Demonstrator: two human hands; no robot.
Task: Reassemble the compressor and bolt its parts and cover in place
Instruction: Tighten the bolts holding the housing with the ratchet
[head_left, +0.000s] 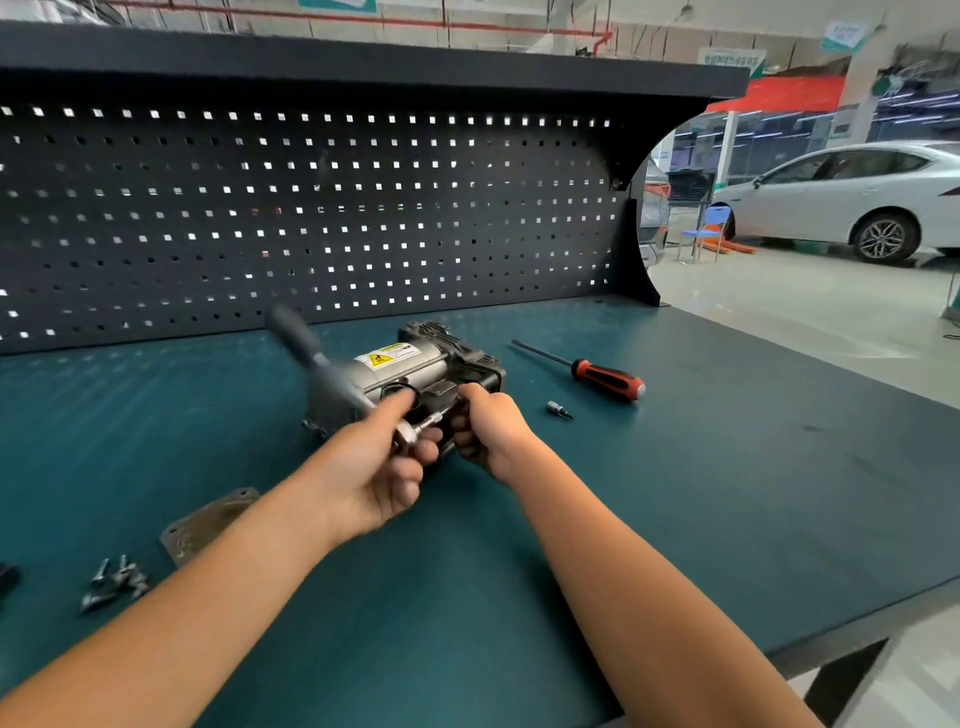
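Note:
The compressor (410, 364), a grey cylinder with a yellow warning label and a black finned head, lies in the middle of the teal bench (675, 467). My left hand (384, 462) grips the head of a ratchet wrench (317, 353) whose dark handle points up and left, blurred. The socket extension runs from the ratchet head toward the compressor's near side. My right hand (488, 426) holds the compressor's near right end, fingers curled round it. A flat metal cover plate (208, 525) lies at the left. Several loose bolts (114, 582) lie near the front left.
A red-and-black screwdriver (597, 376) and a small socket bit (558, 410) lie right of the compressor. A dark pegboard (311, 218) closes the back of the bench. The bench edge runs along the right and front right, with a workshop floor and a white car beyond.

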